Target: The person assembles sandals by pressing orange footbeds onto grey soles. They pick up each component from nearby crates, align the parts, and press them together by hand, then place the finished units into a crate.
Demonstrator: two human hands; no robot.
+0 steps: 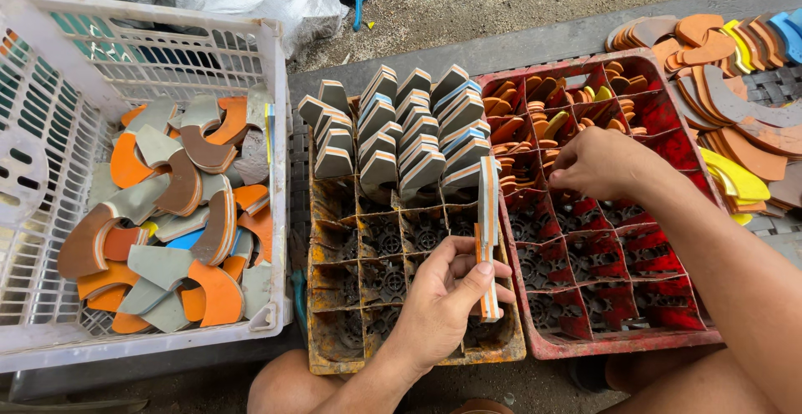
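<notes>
Outdoor setting: bare dirt ground (501, 0) behind, crates set side by side on a dark surface. We hold a stack of long layered foam pieces (487, 238), grey with orange and blue edges, upright in our left hand (439, 305); thumb and fingers are closed around its lower part. The stack stands over the right edge of the yellow compartment crate (334, 355), just beside the wall it shares with the red compartment crate (618, 343).

Our right hand (597, 162) is inside the red crate, fingers curled down into a compartment near its middle; whether it grips anything we cannot tell. The far compartments of the red crate hold small orange and yellow offcuts (535, 117).

The far half of the yellow crate is packed with upright grey wedge-shaped pieces (401, 126); its near compartments show only their patterned floor.

At the left, a white slotted basket (276, 71) contains curved grey, orange and brown cut-outs (180, 213). At the far right corner, curved foam strips (735, 88) lie in a loose heap.
</notes>
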